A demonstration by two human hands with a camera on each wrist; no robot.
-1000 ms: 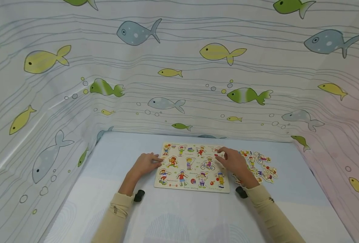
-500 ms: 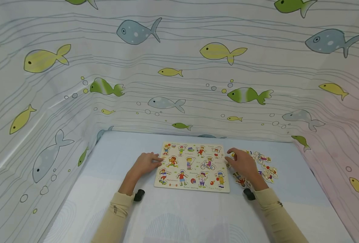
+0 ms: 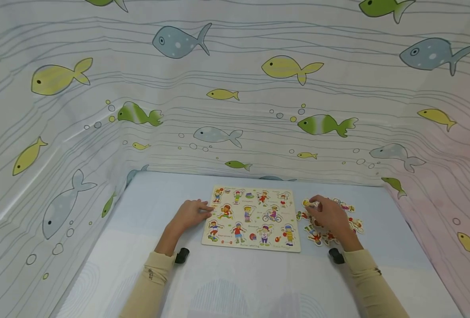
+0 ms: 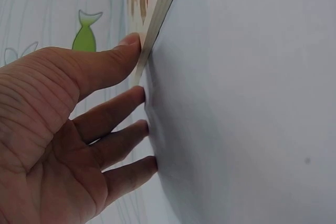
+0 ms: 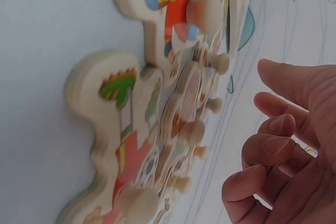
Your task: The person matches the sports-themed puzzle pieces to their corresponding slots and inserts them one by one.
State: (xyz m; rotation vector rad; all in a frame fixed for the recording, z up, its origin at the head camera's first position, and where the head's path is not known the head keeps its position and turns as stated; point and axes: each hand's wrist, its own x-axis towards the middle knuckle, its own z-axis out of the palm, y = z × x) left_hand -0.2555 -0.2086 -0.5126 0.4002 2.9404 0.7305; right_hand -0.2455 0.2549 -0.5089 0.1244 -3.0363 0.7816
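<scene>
Touching the flat picture board (image 3: 256, 222) at its nine o'clock edge with the left hand (image 3: 191, 215), fingers spread. Holding the right hand (image 3: 330, 217) past the board's three o'clock edge, over wooden pieces (image 3: 313, 234) with round knobs (image 5: 205, 14), fingers loosely bent and thumb apart. Resting everything on a pale table (image 3: 259, 280).

Far wall (image 3: 239, 39): pale sheeting I face, lined with thin waves; a spotted blue fish (image 3: 177, 43) on its left, a green-and-white fish (image 3: 320, 125) on its right.
Left wall (image 3: 4, 128): a yellow fish (image 3: 54, 80) above a grey-blue fish (image 3: 60, 210).
Right wall (image 3: 457, 168): pinkish; a small yellow fish (image 3: 469, 246) low on my near side.
Tabletop (image 3: 159, 194): pale blue far, whiter toward me, with faint striped arches (image 3: 219, 297).
</scene>
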